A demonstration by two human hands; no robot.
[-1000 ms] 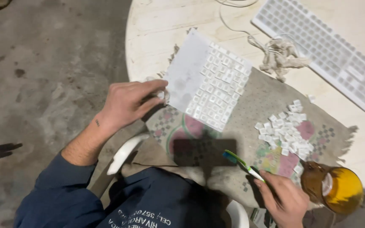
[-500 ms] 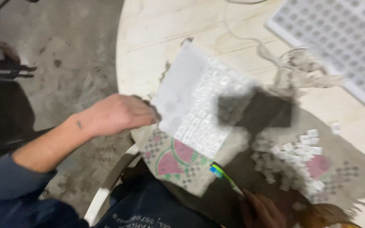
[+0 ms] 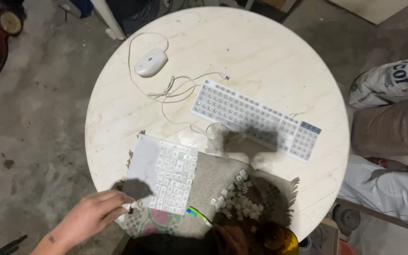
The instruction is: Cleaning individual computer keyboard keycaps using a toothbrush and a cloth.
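The left hand (image 3: 93, 215) pinches the near corner of a white rectangular sheet covered with rows of white keycaps (image 3: 166, 179), which lies on a patterned cloth mat (image 3: 204, 177) at the near edge of the round white wooden surface (image 3: 260, 56). The right hand (image 3: 230, 236) grips a green-handled toothbrush (image 3: 199, 216) beside a loose pile of white keycaps (image 3: 239, 200).

Dim overhead light washes the round table (image 3: 260, 56) pale, casts dark blotchy shadows below, and leaves edges murky.
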